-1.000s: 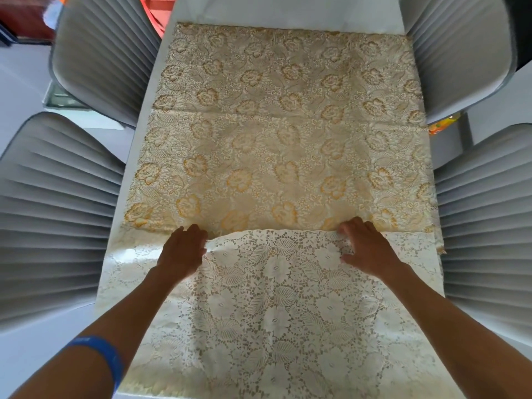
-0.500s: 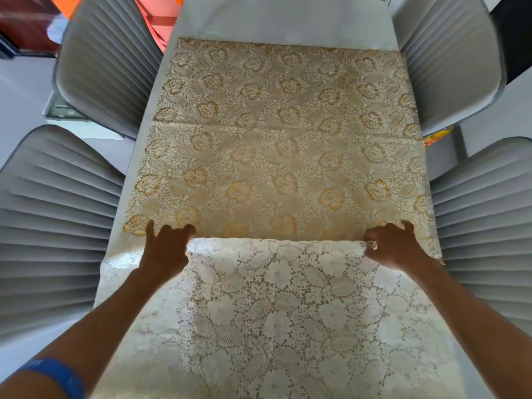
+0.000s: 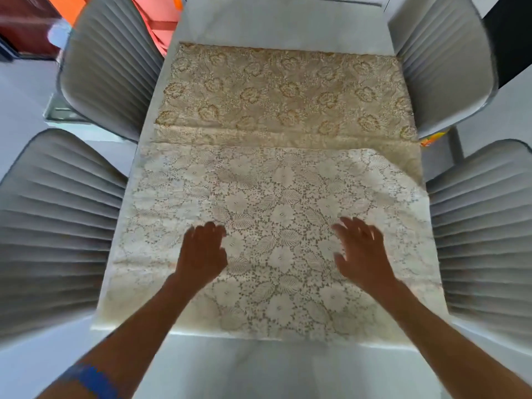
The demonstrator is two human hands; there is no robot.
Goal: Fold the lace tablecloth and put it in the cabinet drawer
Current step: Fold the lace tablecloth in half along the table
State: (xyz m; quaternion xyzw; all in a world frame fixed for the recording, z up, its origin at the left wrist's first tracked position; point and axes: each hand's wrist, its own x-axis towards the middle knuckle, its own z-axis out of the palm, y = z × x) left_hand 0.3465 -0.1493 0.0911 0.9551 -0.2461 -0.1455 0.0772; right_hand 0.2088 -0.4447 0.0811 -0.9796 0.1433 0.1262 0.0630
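- Two grey ribbed chairs on our left: near chair (image 3: 54, 226) tight against the table edge, far chair (image 3: 112, 67) beyond it; orange and red stuff (image 3: 157, 21) shows past the far one, too blurred to identify.
- Blue wristband (image 3: 93, 380) on our left forearm, low in frame.
- Our left hand (image 3: 203, 254) lies palm down on the lace tablecloth (image 3: 276, 180), fingers extended and loosely together, gripping nothing.
- Lace tablecloth is spread on the white table (image 3: 282, 21); near half is folded over, pale side up, its edge running across the middle; golden patterned side shows on the far half.
- Bare table strip shows at the far end and at the near end under our arms.
- Our right hand (image 3: 362, 254) also rests flat on the pale layer, fingers spread and motion-blurred, holding nothing.
- Fold's right corner curves back, a strip of lower layer exposed beside it.
- Two more grey chairs on the right: far right chair (image 3: 437, 61), near right chair (image 3: 483, 231), both crowding the table; small orange-yellow object (image 3: 431, 139) between them, unclear.
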